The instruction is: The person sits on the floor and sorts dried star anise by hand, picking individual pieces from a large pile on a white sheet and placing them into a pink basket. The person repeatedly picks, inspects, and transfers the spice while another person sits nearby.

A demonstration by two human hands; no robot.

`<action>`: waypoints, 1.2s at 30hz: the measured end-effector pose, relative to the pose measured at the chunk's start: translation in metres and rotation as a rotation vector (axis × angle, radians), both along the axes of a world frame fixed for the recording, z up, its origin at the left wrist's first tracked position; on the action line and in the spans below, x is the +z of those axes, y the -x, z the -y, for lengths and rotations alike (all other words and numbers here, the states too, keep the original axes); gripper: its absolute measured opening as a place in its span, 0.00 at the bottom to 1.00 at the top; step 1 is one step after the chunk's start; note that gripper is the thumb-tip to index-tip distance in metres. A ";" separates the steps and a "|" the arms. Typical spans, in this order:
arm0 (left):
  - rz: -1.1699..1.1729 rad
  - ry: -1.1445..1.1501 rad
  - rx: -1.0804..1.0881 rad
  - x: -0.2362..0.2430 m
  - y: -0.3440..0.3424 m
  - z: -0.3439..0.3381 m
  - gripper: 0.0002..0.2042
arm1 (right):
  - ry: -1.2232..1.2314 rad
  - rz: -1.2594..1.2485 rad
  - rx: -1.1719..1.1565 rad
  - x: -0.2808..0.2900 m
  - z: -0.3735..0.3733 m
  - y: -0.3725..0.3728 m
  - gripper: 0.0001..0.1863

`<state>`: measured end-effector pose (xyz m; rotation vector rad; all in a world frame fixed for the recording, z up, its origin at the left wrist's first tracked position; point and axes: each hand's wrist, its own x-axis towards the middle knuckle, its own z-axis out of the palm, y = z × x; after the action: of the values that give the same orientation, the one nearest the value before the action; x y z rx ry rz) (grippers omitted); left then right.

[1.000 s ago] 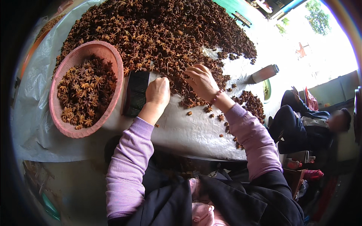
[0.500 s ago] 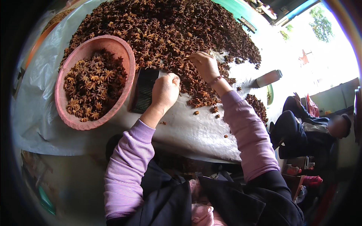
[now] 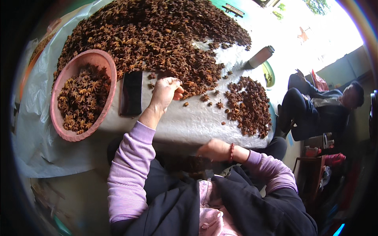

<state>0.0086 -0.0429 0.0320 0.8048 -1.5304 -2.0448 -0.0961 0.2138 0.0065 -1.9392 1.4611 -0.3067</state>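
Observation:
A wide heap of brown star anise (image 3: 157,47) covers the far part of the table. My left hand (image 3: 165,91) is at the heap's near edge, its fingers curled and pinched together; whatever lies between the fingertips is too small to make out. My right hand (image 3: 214,150) hangs low over the table's near edge by my lap, smeared by motion, so its fingers cannot be read. To the left of my left hand lies a dark flat phone-like slab (image 3: 131,93). Farther left, a pink plastic basket (image 3: 111,74) holds more star anise and leans toward me.
A smaller pile of darker star anise (image 3: 250,108) lies at the right, with a few loose pieces between the piles. Behind it are a lying cylindrical flask (image 3: 260,57) and a green bowl (image 3: 269,74). Another person (image 3: 311,106) sits at the far right.
My right hand has drawn back from the heap toward my lap. My left hand stays near the heap's edge, fingers closed. The view has shifted, showing more of the right-hand pile.

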 end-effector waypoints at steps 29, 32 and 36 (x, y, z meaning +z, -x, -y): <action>-0.061 1.043 -0.842 -0.014 -0.011 -0.141 0.08 | 0.562 -0.450 -0.858 0.017 0.094 0.126 0.15; -0.049 1.027 -0.743 -0.009 -0.004 -0.122 0.07 | 0.608 -0.516 -0.825 0.026 0.146 0.118 0.15; 0.072 1.004 -0.510 -0.007 0.004 -0.098 0.07 | 0.458 -0.488 -0.833 -0.006 0.163 0.152 0.10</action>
<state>0.0043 0.0550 0.0249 0.0838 -2.6140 -1.1850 -0.2482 0.0506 0.0001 -1.6845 2.6970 -0.6017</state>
